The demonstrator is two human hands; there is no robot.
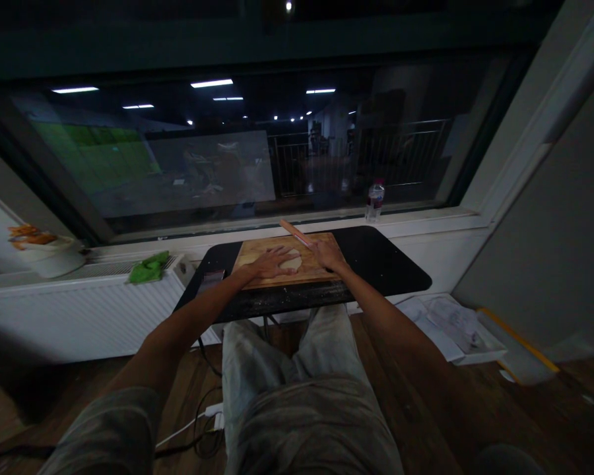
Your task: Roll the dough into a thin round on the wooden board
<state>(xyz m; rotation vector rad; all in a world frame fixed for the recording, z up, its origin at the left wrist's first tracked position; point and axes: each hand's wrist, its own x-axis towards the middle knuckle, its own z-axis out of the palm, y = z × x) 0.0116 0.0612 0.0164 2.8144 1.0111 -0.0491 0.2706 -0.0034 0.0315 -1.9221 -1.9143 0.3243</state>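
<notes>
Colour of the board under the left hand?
Light brown board; shows best in the head view.

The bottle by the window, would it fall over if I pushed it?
The bottle would probably tip if pushed near its reddish cap, being tall and narrow. Once down, it could roll, since its body looks round. It might squash, as it looks like clear plastic.

We wear a dark, creased shirt (307, 429) with short grey sleeves (119, 422) and loose pale-grey trousers (262, 363); our hands (270, 262) are bare.

Wide dark window (297, 158), white ribbed radiator (94, 323)
</notes>
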